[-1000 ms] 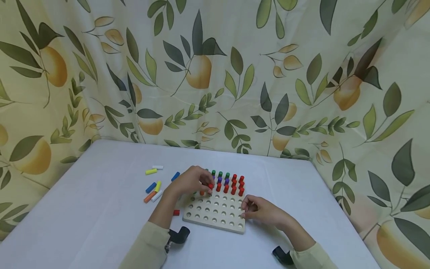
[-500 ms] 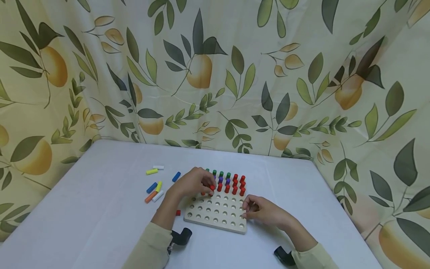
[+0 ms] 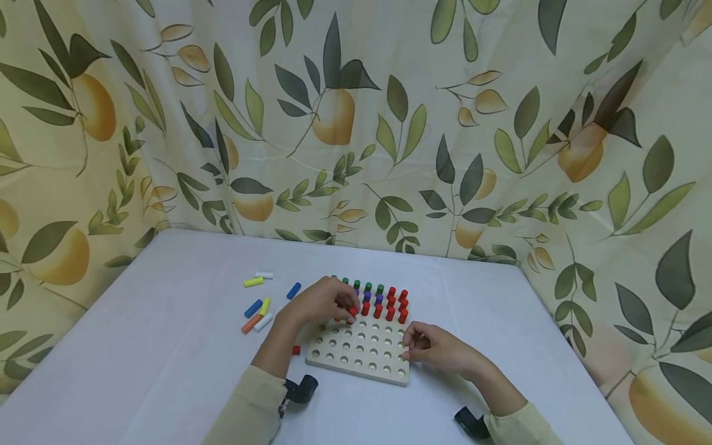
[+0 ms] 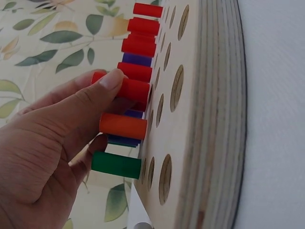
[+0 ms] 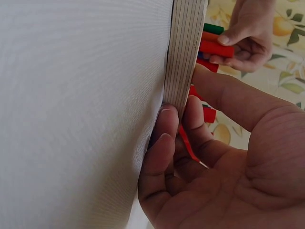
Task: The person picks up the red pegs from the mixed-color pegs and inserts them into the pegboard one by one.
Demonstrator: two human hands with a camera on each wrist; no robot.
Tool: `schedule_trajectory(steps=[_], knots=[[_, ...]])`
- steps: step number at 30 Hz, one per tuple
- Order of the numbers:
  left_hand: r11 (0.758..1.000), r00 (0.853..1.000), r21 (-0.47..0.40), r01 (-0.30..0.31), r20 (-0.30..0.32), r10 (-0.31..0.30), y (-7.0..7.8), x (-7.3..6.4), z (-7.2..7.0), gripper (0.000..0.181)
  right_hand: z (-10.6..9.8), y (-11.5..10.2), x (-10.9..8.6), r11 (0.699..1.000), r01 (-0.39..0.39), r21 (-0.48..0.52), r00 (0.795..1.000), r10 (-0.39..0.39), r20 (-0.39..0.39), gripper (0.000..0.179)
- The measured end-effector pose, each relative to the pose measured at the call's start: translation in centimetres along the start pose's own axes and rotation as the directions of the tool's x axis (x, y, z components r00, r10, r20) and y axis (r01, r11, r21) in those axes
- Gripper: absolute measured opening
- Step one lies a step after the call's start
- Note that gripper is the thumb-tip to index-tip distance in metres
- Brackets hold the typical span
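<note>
My left hand pinches a red peg between thumb and fingers over the wooden pegboard. In the left wrist view the peg's lower end meets the board's face; how deep it sits in its hole cannot be told. Beside it stand an orange peg and a green peg. My right hand grips the board's right edge, thumb on the top face and fingers against the side in the right wrist view. Rows of green, purple and red pegs fill the back of the board, partly hidden by my left hand.
Left of the board lie loose pegs: yellow, white, blue and orange. A red peg lies near the board's left edge, partly behind my left wrist. A patterned curtain hangs behind the white table.
The red peg in my left hand has lowered slightly onto the board. My right hand stays at the board's edge; the whole view has shifted a little.
</note>
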State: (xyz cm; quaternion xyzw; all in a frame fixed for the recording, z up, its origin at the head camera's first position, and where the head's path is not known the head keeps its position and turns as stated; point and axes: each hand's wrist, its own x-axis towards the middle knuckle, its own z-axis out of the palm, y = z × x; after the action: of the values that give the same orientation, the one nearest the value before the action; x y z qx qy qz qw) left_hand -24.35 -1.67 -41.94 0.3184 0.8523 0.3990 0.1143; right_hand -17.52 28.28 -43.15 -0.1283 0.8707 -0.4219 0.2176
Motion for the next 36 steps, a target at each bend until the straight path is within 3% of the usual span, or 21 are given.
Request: schedule_trajectory(steps=[36], knots=[[1.000,1.000,0.006,-0.011,0.013,0.011,-0.08,0.15,0.13,0.014,0.03,-0.20,-0.10,1.000,0.011,-0.005,1.000,-0.011,0.000,0.024]])
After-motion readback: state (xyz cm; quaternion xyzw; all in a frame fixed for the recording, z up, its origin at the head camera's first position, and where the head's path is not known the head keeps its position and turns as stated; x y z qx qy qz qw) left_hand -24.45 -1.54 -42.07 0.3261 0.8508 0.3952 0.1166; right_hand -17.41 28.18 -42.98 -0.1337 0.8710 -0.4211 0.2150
